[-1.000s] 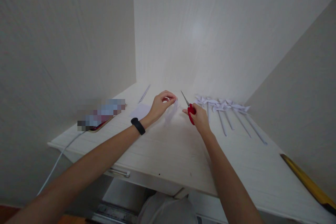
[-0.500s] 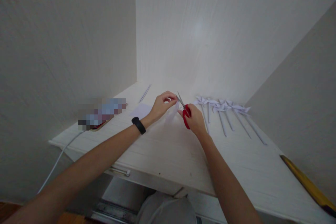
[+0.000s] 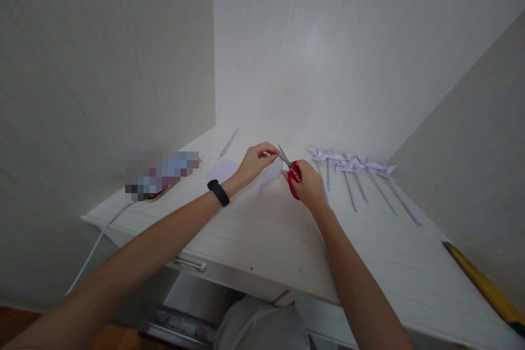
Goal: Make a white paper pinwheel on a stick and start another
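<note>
Toward the worktop's (image 3: pixel 262 235) back edge, the left hand (image 3: pixel 256 163) pinches paper (image 3: pixel 271 173), seemingly steadying it; the right hand (image 3: pixel 310 183) grips scissors (image 3: pixel 291 165).

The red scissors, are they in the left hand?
No, the right hand holds the red scissors, while the left hand pinches white paper.

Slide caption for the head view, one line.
Left hand pinches white paper, right hand holds red-handled scissors close by; paper pinwheels lie on the desk at right.
</note>
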Motion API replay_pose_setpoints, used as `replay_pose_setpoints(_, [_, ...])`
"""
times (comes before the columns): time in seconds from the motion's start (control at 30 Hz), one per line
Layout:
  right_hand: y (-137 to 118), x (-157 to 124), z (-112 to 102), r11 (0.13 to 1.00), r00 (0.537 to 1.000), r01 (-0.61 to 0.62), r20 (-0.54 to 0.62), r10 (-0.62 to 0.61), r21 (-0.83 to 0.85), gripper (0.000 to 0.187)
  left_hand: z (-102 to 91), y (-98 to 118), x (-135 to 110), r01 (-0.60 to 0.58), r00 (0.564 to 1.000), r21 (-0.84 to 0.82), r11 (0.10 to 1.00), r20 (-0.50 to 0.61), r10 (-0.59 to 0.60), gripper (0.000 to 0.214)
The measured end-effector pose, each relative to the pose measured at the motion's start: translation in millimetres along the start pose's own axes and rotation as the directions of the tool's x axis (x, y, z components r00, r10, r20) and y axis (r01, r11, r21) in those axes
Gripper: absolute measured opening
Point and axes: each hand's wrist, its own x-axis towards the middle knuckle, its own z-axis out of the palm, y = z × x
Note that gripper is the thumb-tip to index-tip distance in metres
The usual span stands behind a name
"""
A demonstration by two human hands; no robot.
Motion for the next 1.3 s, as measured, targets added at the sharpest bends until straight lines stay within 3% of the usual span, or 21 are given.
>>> replay_pose_setpoints(0.5, [2.6,-0.9,0.9,1.000,1.000,0.003,0.004,-0.003,-0.014,0.025,3.1,0.3,-0.1,0.196,0.977,-0.136,0.971,-0.062,-0.206,0.011])
replay_pose_setpoints(0.9, [4.3,-0.8,5.0,1.000,1.000,-0.020,0.005,0.020,-0.011,0.026,3.2,-2.4,-0.4,0.217,0.973,-0.121,0.969,-0.046,-0.224,0.012])
replay_pose_setpoints(0.97, [5.3,0.0,7.0,0.999,0.999,-0.038,0.000,0.038,-0.002,0.027,2.2,-2.1,-0.9,0.183,0.981,-0.059,0.981,-0.047,-0.186,0.012])
replay_pose_setpoints(1.07, [6.3,1.3,8.7,0.998,0.998,-0.059,-0.016,0.059,0.015,0.028,0.0,2.3,-1.8,0.011,0.998,0.176,0.984,-0.065,0.001,0.012])
replay_pose_setpoints(1.17, [6.0,2.0,8.6,0.996,0.996,-0.082,-0.024,0.083,0.040,0.029,-1.7,9.0,-3.0,-0.167,0.977,0.411,0.896,-0.051,0.205,0.010])
replay_pose_setpoints(1.3, [4.5,2.9,6.7,0.986,0.988,-0.145,-0.041,0.149,0.080,0.029,-1.0,12.6,-5.2,-0.281,0.946,0.542,0.792,0.016,0.324,0.006])
